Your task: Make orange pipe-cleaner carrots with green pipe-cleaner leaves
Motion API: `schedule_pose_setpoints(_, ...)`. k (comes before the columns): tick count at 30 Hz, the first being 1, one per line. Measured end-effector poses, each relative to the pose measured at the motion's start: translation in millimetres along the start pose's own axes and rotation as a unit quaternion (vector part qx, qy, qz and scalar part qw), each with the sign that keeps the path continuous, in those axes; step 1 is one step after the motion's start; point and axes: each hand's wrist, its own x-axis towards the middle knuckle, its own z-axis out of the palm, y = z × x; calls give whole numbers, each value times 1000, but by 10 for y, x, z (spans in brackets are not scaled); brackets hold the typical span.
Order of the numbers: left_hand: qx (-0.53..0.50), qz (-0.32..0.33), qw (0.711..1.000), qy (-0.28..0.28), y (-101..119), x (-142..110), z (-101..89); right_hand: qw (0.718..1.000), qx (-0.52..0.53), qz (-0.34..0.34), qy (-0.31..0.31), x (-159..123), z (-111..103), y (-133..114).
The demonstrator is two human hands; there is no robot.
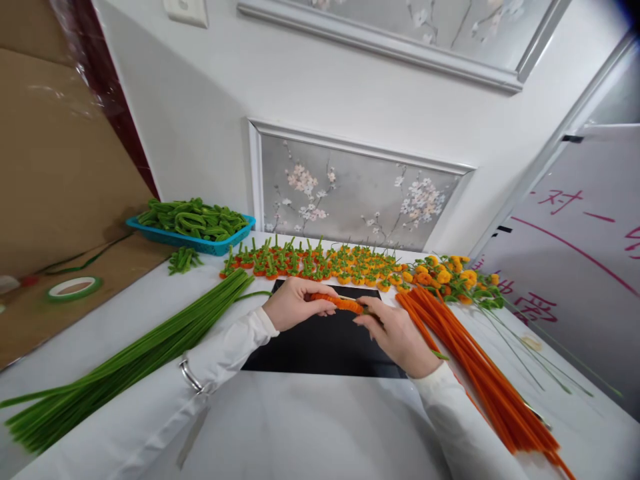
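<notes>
An orange fuzzy chenille stem (346, 305) spans the gap between my hands, looking coiled around a thin rod. My left hand (295, 303) pinches its left end, thumb in front. At the other end, my right hand (400, 337) closes thumb and fingers on it; part of the rod is hidden there. A green tip (441, 355) pokes out beside the right wrist. Both hands are above a black mat (320, 353). Orange chenille stems (475, 360) lie in a bundle to the right, and green chenille stems (135, 363) to the left.
Behind the mat stand rows of small orange and yellow flower heads (320, 263) with green stalks. A blue tray (220, 247) holds looped green pieces. Finished-looking flowers (450, 275) lie at right. A tape roll (75, 288) rests on cardboard at left. The wall closes off the back.
</notes>
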Motion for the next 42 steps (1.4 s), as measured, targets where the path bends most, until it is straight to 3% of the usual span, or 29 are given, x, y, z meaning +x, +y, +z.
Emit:
schedule_pose_setpoints(5, 8, -10, 999, 35, -3, 10, -28, 999, 0, -5, 48, -32, -51, 120)
schedule_pose_setpoints(9, 24, -6, 999, 27, -23, 8, -22, 997, -5, -32, 77, -32, -64, 152)
schedule_pose_setpoints(25, 48, 4, 999, 7, -7, -17, 36, 997, -24, -54, 57, 13, 85, 22)
schedule_pose_setpoints(33, 28, -14, 999, 38, -10, 0, -1, 998, 3, 4, 68, -19, -28, 98)
schedule_pose_setpoints(42, 44, -16, 999, 26, 3, -14, 34, 998, 2, -23, 60, -11, 13, 90)
